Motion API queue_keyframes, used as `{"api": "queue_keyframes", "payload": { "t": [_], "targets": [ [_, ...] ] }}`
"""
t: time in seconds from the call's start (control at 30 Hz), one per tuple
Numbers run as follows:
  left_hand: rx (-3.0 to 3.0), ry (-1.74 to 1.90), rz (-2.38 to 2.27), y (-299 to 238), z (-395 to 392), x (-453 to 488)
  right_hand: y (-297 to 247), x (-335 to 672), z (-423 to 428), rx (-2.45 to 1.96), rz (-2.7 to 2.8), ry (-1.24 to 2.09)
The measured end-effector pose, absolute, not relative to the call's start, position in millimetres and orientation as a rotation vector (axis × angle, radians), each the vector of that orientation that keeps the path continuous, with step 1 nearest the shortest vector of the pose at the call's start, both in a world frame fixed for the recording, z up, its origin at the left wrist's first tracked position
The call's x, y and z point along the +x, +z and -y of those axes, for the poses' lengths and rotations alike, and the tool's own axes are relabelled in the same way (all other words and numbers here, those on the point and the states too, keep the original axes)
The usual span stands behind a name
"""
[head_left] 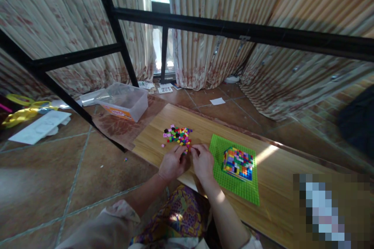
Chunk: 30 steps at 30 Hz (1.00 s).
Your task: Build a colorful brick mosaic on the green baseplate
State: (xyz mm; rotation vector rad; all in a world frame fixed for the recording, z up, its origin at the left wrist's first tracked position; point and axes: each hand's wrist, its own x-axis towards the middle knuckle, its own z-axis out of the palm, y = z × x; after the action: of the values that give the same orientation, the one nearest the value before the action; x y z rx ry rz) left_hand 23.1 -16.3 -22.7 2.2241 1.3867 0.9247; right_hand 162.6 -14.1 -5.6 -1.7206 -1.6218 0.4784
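Coloured bricks [178, 134] lie in a loose pile on the wooden bench [280, 171], toward its left end. Left of the bench, a clear plastic box [124, 101] stands on the tiled floor; its orange label is too small to read. The left hand [172, 163] rests at the near edge of the pile, fingers [182, 151] curled and drawn together at the tips. The right hand [203, 161] meets it there, fingers [195, 148] likewise bunched on a few bricks; whether either hand has a brick clamped I cannot tell. Just right of the hands a green baseplate [230, 184] lies flat, carrying a many-coloured block build [238, 163]
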Motion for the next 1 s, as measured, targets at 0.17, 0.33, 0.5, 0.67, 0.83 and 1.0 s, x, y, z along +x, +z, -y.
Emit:
{"api": "queue_keyframes", "payload": {
  "t": [0.17, 0.33, 0.5, 0.67, 0.83, 1.0],
  "targets": [
    [2.245, 0.951, -1.380, -21.4, 16.7, 22.7, 6.9, 171.2, 29.9, -1.597, 1.420, 0.624],
    [2.236, 0.954, -1.424, -22.0, 17.0, 23.2, 12.3, 189.0, 62.0, -1.484, 1.185, 0.781],
    [2.238, 0.946, -1.435, -23.8, 15.9, 22.4, 10.2, 217.5, 98.0, -1.526, 1.108, 0.690],
    [2.252, 0.948, -1.445, -22.7, 14.2, 22.2, 13.7, 251.8, 118.7, -1.606, 1.011, 0.558],
    [2.284, 0.969, -1.445, -22.7, 13.1, 22.0, 17.6, 287.9, 115.6, -1.714, 0.955, 0.406],
    [2.295, 0.953, -1.465, -24.7, 11.5, 21.2, 18.4, 303.3, 102.8, -1.786, 1.002, 0.282]
  ]
}}
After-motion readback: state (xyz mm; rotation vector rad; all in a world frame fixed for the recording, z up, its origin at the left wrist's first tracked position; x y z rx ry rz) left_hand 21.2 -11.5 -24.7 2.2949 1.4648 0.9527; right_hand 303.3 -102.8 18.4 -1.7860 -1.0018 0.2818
